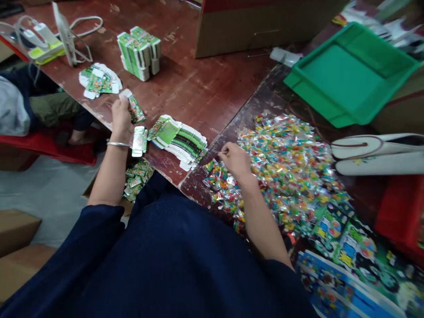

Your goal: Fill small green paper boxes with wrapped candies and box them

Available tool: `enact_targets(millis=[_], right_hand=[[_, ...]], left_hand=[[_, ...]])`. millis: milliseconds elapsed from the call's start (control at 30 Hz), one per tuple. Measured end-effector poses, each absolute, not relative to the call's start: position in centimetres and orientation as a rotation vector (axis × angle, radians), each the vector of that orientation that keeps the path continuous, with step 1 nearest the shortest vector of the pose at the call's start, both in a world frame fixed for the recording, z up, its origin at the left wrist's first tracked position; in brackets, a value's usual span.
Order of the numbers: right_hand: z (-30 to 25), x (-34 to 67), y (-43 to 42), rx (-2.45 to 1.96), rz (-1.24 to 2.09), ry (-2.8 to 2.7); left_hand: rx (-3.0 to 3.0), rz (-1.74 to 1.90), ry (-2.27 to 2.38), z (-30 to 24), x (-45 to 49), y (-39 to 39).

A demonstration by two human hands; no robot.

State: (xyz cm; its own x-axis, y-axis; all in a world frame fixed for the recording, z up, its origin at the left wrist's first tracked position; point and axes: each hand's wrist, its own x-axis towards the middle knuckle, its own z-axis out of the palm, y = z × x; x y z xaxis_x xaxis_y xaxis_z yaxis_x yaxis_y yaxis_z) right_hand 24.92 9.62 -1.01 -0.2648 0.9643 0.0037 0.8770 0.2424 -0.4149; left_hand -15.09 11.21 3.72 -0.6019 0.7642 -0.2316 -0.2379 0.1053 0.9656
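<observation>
Your left hand (121, 115) grips a small green printed carton (135, 108); your right hand (236, 159) pinches a candy packet (221, 153); the printing is unreadable.

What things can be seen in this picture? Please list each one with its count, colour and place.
candy packets: one large heap, clear wrap with many colours, table right of centre
flat cartons: one fanned stack, green and white, table edge at centre
folded boxes: one stacked block, green and white, far table
loose cartons: small pile, green and white, far left table
filled boxes: small heap, green, below the table edge
tray: one, green, top right
cardboard box: one, brown, top centre
printed sheets: several, blue and green, bottom right
bangle: one, silver, left wrist
left hand: grip closed on a small box, green
right hand: fingers pinching at the heap's near edge
</observation>
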Motion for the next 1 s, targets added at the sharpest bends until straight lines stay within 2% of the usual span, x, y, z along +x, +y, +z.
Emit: enact_targets(millis=[100,267,433,667,1000], right_hand=[[0.0,25.9,9.0,-1.615,0.499,-1.975],[3.3,26.3,7.1,-1.424,0.667,-1.537],[5.3,25.8,4.8,-1.313,0.764,-1.386],[6.8,23.8,1.6,-1.264,0.829,-1.332],[5.6,23.2,1.7,-1.296,0.464,-1.779]], left_hand=[[0.3,1.593,1.428,4.0,-12.6,9.3],[0.42,1.182,1.194,3.3,-3.8,3.9],[0.493,0.808,0.853,2.1,2.4,-0.6],[0.888,0.814,0.938,1.2,3.9,-0.4],[1.119,1.071,1.066,1.9,5.2,-0.4]])
